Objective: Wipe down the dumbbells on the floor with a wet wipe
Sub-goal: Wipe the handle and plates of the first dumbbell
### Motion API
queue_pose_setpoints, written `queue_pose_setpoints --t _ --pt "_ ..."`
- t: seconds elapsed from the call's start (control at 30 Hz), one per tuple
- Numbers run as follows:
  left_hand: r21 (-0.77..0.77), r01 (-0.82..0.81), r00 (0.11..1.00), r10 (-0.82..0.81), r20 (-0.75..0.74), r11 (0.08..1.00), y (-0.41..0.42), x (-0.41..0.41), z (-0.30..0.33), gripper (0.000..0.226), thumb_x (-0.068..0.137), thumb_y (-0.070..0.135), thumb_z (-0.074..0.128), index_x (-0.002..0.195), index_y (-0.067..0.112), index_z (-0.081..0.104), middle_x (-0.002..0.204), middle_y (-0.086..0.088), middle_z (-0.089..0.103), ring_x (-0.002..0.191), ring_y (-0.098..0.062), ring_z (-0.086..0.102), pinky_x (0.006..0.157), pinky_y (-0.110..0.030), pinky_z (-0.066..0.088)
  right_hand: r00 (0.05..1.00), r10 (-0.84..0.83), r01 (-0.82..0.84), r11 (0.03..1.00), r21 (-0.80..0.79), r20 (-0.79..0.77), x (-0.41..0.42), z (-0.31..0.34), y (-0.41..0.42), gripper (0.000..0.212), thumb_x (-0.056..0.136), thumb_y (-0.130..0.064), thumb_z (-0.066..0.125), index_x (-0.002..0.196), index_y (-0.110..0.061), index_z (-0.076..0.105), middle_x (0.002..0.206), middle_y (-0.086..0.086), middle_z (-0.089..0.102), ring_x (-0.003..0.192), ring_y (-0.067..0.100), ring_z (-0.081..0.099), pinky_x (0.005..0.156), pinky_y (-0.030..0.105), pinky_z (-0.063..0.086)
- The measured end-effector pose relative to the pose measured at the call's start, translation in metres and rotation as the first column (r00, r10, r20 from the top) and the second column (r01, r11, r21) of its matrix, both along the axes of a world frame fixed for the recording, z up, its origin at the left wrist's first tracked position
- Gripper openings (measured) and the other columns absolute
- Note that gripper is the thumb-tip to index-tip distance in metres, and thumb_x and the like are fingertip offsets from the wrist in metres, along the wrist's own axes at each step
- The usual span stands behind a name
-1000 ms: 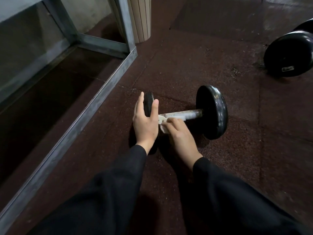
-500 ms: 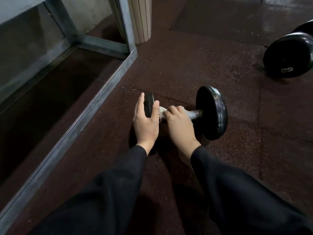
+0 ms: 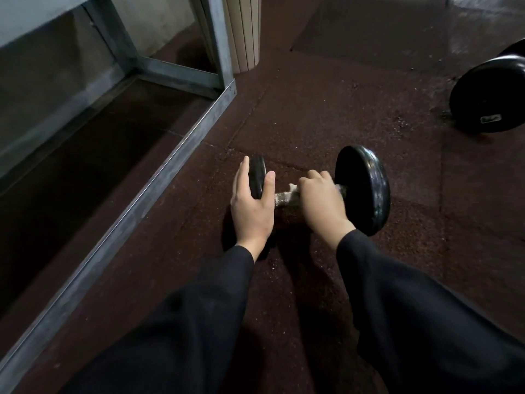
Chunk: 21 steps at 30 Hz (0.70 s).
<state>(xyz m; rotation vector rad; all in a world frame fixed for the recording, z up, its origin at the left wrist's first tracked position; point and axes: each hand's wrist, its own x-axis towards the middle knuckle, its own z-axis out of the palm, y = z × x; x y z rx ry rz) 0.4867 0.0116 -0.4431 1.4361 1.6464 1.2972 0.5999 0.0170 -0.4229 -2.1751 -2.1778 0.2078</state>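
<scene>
A black dumbbell (image 3: 363, 189) with a metal bar lies on the dark red rubber floor in the middle of the view. My left hand (image 3: 251, 206) holds its left plate, fingers on the outer face and thumb on the inner face. My right hand (image 3: 321, 200) is curled over the bar close to the right plate, gripping a white wet wipe (image 3: 292, 190) around the bar. Only a small edge of the wipe shows beside my fingers. A second, bigger black dumbbell (image 3: 491, 95) lies at the far right.
A grey metal frame (image 3: 159, 177) runs diagonally along the left, with uprights at the back. A beige ribbed column (image 3: 244, 32) stands behind it. Rubber floor tiles (image 3: 326, 95) stretch between the two dumbbells.
My right hand has slid with the wipe along the bar from the left plate toward the right plate. My left hand has stayed on the left plate.
</scene>
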Motion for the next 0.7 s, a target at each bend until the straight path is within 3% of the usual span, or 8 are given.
queue_pose_setpoints --t 0.13,0.33,0.53,0.7 --pt "0.006 -0.002 1.0 0.002 -0.003 1.0 0.0 0.0 0.0 0.065 0.081 0.046 0.046 0.138 0.014 0.04 0.145 -0.003 0.041 0.134 -0.011 0.034 0.103 -0.01 0.02 0.999 -0.03 0.03 1.0 0.002 -0.019 0.001 0.004 0.0 0.03 0.097 -0.013 0.036 0.112 -0.003 0.06 0.117 0.012 0.053 0.112 0.031 0.044 0.09 0.038 0.038" --pt "-0.009 -0.007 1.0 0.007 -0.005 1.0 0.003 0.0 0.001 0.065 0.081 0.046 0.047 0.138 0.015 0.04 0.145 -0.002 0.04 0.134 -0.011 0.034 0.1 -0.007 0.019 0.979 0.196 -0.19 0.977 0.094 -0.057 -0.016 -0.008 -0.012 0.033 0.095 -0.006 0.034 0.122 -0.008 0.053 0.122 0.008 0.051 0.11 0.025 0.042 0.092 0.029 0.03" --pt "0.009 -0.007 1.0 0.007 -0.012 1.0 0.0 0.0 0.001 0.064 0.082 0.044 0.047 0.138 0.014 0.04 0.144 -0.003 0.042 0.133 -0.01 0.035 0.101 -0.006 0.018 0.998 -0.049 0.053 0.995 0.083 -0.048 0.011 -0.011 -0.006 0.025 0.094 -0.007 0.037 0.108 -0.006 0.058 0.114 0.011 0.054 0.111 0.029 0.044 0.089 0.035 0.037" --pt "-0.001 -0.005 1.0 0.005 -0.013 1.0 0.003 -0.001 -0.001 0.059 0.087 0.039 0.052 0.138 0.014 0.04 0.144 -0.003 0.041 0.134 -0.012 0.034 0.101 -0.008 0.019 0.984 0.108 -0.095 0.991 0.095 -0.144 -0.009 -0.013 -0.008 0.027 0.094 -0.007 0.04 0.113 -0.007 0.059 0.117 0.008 0.053 0.109 0.026 0.046 0.089 0.03 0.033"
